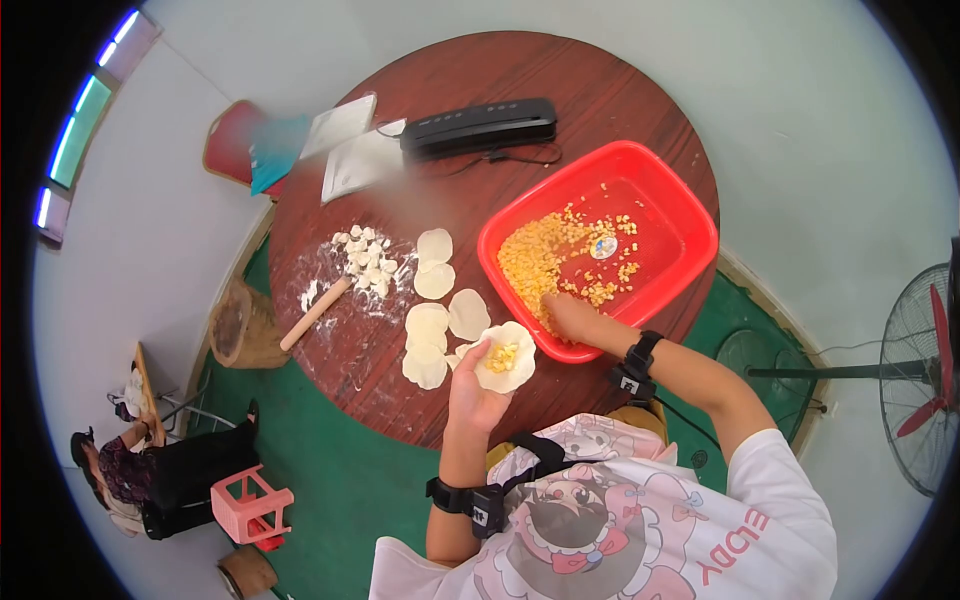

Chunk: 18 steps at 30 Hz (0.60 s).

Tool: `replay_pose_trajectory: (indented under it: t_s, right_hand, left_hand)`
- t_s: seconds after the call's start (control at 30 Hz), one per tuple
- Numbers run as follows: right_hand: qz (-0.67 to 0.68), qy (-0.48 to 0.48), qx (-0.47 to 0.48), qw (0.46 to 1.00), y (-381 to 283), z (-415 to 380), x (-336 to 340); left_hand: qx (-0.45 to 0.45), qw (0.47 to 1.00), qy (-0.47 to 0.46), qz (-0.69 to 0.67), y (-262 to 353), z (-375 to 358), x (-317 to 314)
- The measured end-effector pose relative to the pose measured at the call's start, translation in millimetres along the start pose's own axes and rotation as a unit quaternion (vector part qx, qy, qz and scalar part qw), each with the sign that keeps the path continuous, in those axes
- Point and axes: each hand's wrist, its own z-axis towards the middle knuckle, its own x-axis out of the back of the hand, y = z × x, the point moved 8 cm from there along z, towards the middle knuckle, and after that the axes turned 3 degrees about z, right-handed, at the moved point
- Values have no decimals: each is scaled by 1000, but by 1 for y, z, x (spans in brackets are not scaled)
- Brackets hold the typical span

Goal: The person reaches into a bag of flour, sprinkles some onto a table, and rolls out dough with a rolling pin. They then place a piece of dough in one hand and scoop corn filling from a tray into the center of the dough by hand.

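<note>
My left hand (474,402) holds up a round dough wrapper (518,374) with a small heap of yellow corn kernels (501,358) at its middle. The thumb lies over the wrapper's near edge, and the other fingers are hidden underneath. My right hand (574,319) reaches into the near left corner of a red plastic basin (672,318), its bunched fingertips down in the pile of corn filling (535,258). Left of the basin, several flat dough wrappers (427,326) lie on the table, some overlapping, close to my left hand.
The round wooden table (590,85) bears a rolling pin (316,313), floured dough pieces (370,262), a black appliance with a cord (478,128) and white packets (352,163). A fan (925,375) stands at right. Another person (165,480) is at lower left near a pink stool (250,505).
</note>
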Motion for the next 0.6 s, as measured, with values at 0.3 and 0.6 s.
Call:
replay_pose_trajectory:
  t_s: [0.3,0.6]
  right_hand:
    - [85,-7,-29,996,9,7,-4]
    - [-88,20,7,996,14,12,-16]
  left_hand:
    - [7,1000,7,15,-4,6,0]
    - [-1,1000,13,17,-5,9,3]
